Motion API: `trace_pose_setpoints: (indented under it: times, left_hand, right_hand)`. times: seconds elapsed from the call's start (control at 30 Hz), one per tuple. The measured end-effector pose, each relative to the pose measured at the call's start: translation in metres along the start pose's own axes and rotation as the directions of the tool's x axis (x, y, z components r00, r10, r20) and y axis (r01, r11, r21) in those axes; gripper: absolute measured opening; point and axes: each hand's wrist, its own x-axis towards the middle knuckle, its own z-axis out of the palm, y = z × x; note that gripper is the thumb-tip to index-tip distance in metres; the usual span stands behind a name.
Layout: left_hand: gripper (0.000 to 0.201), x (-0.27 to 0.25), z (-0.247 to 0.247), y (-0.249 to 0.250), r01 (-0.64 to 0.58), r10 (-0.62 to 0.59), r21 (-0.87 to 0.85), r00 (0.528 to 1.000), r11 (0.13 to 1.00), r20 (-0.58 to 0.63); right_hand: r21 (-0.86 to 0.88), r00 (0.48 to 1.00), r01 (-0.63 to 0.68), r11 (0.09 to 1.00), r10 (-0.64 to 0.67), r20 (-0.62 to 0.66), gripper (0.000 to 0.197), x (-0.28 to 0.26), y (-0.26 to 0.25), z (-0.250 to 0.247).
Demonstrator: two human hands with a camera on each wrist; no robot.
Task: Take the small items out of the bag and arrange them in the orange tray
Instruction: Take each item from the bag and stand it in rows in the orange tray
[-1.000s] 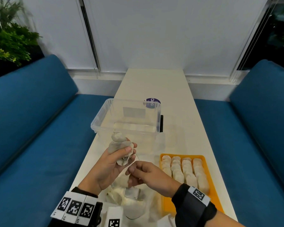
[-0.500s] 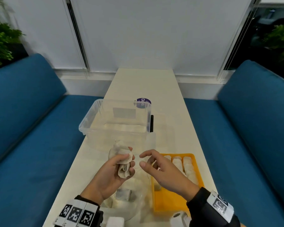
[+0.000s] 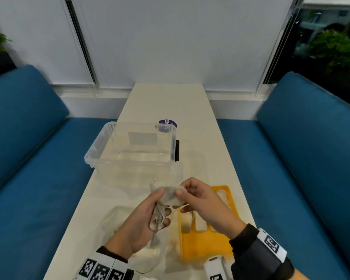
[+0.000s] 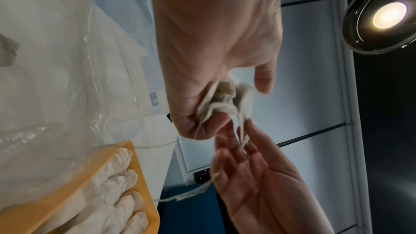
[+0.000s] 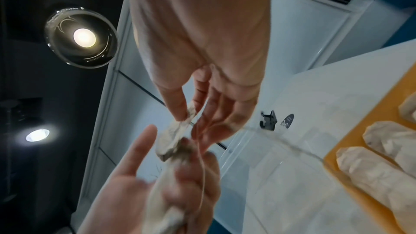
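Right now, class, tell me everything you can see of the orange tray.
The orange tray is flat, shallow and rectangular, plastic by its look, with a low raised rim. It lies on the white table at the near right, under the right hand. Rows of crumpled whitish pouches fill its far part; the near part is bare.

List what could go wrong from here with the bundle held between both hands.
1. The loose string trails from the cloth pouches and could snag on fingers or the orange tray.
2. The left hand holds several pouches bunched together while the right hand pinches one; extras may drop onto the table.
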Motion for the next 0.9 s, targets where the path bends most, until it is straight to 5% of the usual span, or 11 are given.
trace_pose_setpoints:
  times: [0.43, 0.6, 0.8, 0.9]
  left_hand:
    - [0.015, 0.003, -0.005, -0.014, -0.146, 0.195, 0.374, 0.976, 0.916, -0.098]
    - [0.017, 0.004, -0.005, -0.017, -0.14, 0.198, 0.338, 0.969, 0.931, -0.145]
    - [0.016, 0.003, -0.003, -0.017, -0.13, 0.187, 0.301, 0.968, 0.945, -0.17]
    - [0.017, 0.002, -0.005, -0.017, -0.115, 0.181, 0.338, 0.969, 0.934, -0.168]
  right_hand:
    - [0.099, 0.998, -0.003, 0.995, -0.004, 0.065, 0.02, -0.004, -0.006, -0.032]
    - [0.146, 0.989, -0.066, 0.987, 0.046, 0.138, 0.042, -0.007, -0.002, -0.038]
    - [0.142, 0.997, -0.074, 0.987, 0.078, -0.022, 0.017, -0.003, 0.012, -0.026]
    - [0.181, 0.999, -0.048, 0.982, 0.051, -0.012, 0.024, 0.0, 0.011, -0.022]
